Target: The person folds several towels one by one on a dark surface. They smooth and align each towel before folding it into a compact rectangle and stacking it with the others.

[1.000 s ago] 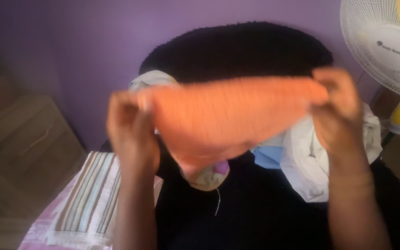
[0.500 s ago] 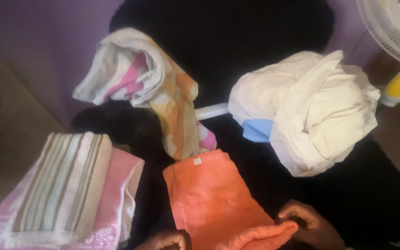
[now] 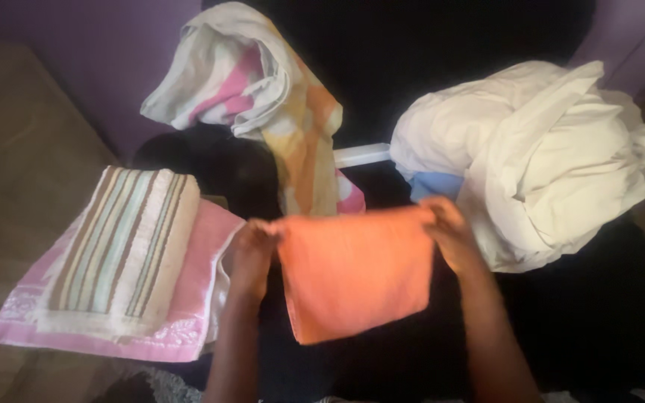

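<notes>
An orange towel, folded into a rough rectangle, lies on a black fuzzy surface. My left hand pinches its upper left corner. My right hand grips its upper right corner. Both forearms reach in from the bottom edge. The towel's lower edge rests toward me.
A folded striped towel sits on a folded pink towel at the left. A crumpled pastel patterned cloth lies behind. A heap of white cloth with a blue piece lies at the right. Purple wall behind.
The orange towel went from held up spread, to laid down, to folded over. My hands moved from its near end up to its far corners. The view shifted downward.
</notes>
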